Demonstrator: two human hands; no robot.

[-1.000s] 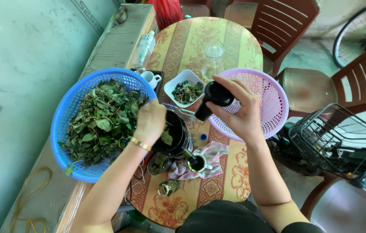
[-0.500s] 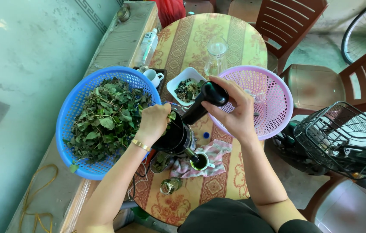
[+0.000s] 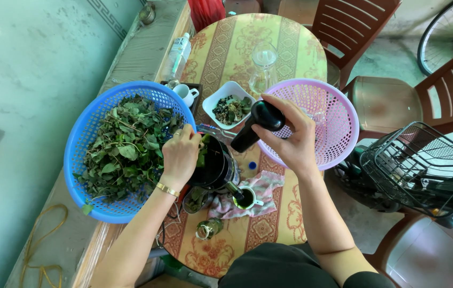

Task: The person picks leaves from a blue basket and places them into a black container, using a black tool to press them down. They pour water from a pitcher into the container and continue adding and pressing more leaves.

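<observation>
A black juicer (image 3: 217,169) stands on the patterned oval table (image 3: 269,224). My left hand (image 3: 179,156) rests at its top opening with green leaves between fingers and rim. My right hand (image 3: 289,136) grips a black pusher (image 3: 255,124), held tilted above and to the right of the juicer. A blue basket (image 3: 90,197) full of green leaves (image 3: 124,149) sits to the left. A small cup (image 3: 247,199) with dark green juice stands under the spout on a pink cloth (image 3: 266,186).
An empty pink basket (image 3: 333,114) sits right of the juicer. A white bowl (image 3: 229,108) of leaf scraps, a glass pitcher (image 3: 264,66), a white cup (image 3: 186,94) and a plastic bottle (image 3: 177,56) stand behind. Brown chairs (image 3: 429,101) and a wire bicycle basket (image 3: 424,170) are at the right.
My left hand has shifted slightly left at the juicer's opening, still with leaves. The pusher stays held above the juicer, tilted much as before.
</observation>
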